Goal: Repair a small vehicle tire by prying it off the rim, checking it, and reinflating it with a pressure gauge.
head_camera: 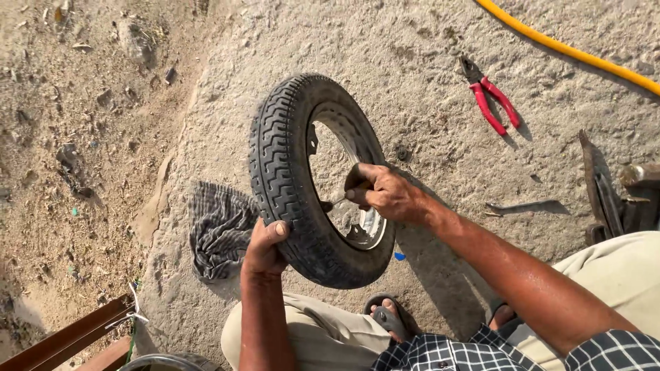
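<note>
A small black tyre (292, 182) on its metal rim (357, 227) stands upright on rough ground, left hand (265, 247) clamped over its near tread, right hand (385, 194) pinching a thin tool (338, 200) inside; it looks stiff, fairly heavy, best gripped by the tread

left hand (265, 247) clasped in firm grip, right hand (385, 194) pinching, forearms extended

Harsh daylight, sun from left; hard shadows thrown right of tyre (302, 182), forearm, pliers (491, 99). Ground (426, 62) slightly washed out. Focus sharp throughout, mild wide-angle stretch at edges.
</note>
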